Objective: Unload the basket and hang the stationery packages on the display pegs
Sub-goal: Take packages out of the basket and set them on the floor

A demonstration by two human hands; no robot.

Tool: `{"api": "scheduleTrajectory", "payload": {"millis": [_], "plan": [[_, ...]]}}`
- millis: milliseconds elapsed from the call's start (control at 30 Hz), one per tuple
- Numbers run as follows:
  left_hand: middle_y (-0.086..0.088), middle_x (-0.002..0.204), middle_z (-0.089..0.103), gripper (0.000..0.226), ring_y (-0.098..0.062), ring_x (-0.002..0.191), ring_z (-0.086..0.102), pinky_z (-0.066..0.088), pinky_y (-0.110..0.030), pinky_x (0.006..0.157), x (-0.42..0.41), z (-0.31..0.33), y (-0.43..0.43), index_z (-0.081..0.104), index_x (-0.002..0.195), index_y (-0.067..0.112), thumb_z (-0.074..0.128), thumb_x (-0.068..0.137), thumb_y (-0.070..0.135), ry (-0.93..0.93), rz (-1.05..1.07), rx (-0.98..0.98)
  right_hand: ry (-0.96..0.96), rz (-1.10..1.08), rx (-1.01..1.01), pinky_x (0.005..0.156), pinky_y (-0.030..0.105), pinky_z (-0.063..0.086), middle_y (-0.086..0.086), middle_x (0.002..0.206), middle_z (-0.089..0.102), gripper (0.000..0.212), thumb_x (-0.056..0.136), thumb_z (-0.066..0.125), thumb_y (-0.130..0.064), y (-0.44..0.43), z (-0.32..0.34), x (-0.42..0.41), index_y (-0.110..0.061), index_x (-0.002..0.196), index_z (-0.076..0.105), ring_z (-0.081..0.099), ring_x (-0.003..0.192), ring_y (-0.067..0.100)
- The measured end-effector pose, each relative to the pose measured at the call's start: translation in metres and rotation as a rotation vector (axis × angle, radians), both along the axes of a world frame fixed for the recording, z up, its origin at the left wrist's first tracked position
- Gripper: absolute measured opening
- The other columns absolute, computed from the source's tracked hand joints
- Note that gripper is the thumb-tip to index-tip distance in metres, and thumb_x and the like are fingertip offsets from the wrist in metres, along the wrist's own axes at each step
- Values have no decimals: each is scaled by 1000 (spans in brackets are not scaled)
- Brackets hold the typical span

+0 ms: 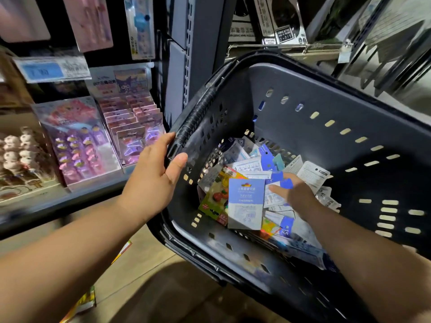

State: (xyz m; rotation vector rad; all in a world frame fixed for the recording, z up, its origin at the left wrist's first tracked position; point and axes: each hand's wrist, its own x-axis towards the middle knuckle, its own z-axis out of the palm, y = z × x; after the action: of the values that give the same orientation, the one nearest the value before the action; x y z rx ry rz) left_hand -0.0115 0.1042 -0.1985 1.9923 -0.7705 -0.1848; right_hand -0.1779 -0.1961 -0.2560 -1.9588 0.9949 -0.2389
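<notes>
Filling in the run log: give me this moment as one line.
step: unloading | left hand: grips basket rim | right hand: reaching among stationery packages in basket, grasp unclear

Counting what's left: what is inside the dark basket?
A loose pile of stationery packages, a blue-and-white pack atop a fruit-printed pack, and the right hand reaching in. Lower packages and the basket floor beneath them are covered.

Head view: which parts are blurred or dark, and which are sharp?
In the head view the shelf goods at left are smeared by motion blur; the left hand on the basket rim is sharp and lit; the right hand lies in shadow among the packages; the wide lens bends the frame edges.
</notes>
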Motion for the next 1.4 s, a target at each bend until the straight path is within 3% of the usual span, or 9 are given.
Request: {"api": "scheduleTrajectory", "payload": {"millis": [167,300,400,567,667,867,967,1133,1400], "plan": [[-3,145,43,70,-18,132,40,31,-38,112,-4,2,2,29,150,29,33,89,63,14,8,10,-62,44,137,71,17,48,2,127,55,51,90,64,1,14,6,20,-4,138,47,53,107,20],[-3,149,39,66,-15,138,32,23,-25,107,-10,6,2,27,152,26,38,91,52,-4,23,21,-18,-16,99,83,47,49,16,125,62,44,90,67,-7,14,6,22,-5,132,53,58,108,42],[-3,150,37,60,-14,139,30,20,-23,107,-9,5,2,26,152,26,42,97,43,6,29,30,-67,-8,32,67,24,43,9,109,64,38,89,69,-9,14,7,16,-5,125,58,55,81,17],[-3,151,37,63,-15,140,29,21,-26,109,-8,7,3,26,152,25,39,94,48,10,4,39,-80,-82,-157,66,27,44,11,90,60,13,88,70,-13,1,34,-1,-17,91,58,56,64,13],[-5,149,38,61,-15,138,30,21,-24,106,-11,9,3,26,152,24,39,96,46,10,10,49,-135,-110,-136,51,15,49,11,86,67,12,89,66,-2,-2,64,-12,-9,94,57,60,51,2],[-10,150,31,62,-25,140,28,21,-30,112,-15,17,4,25,153,21,46,98,40,-21,39,115,-61,-8,-539,78,20,37,0,93,61,26,80,78,-19,0,117,-41,-6,100,68,61,96,31],[-9,157,20,72,-30,144,22,24,-48,117,-17,27,3,20,155,22,47,94,50,-111,59,200,-71,-4,-508,78,19,36,-4,94,63,25,79,77,-31,13,154,-52,-15,95,66,55,88,19],[-12,157,22,107,-27,145,18,18,-45,117,-25,72,-15,24,154,17,36,71,83,-340,-65,123,-146,107,-478,60,14,47,-28,70,68,22,80,78,-14,31,219,-64,-32,80,65,61,62,-8],[5,159,17,136,-18,148,5,-6,-56,118,-29,166,-31,6,156,29,65,47,86,-713,-276,318,-143,375,-412,61,29,42,-1,69,67,18,76,81,-19,86,293,-25,-28,83,68,58,62,14]]}}
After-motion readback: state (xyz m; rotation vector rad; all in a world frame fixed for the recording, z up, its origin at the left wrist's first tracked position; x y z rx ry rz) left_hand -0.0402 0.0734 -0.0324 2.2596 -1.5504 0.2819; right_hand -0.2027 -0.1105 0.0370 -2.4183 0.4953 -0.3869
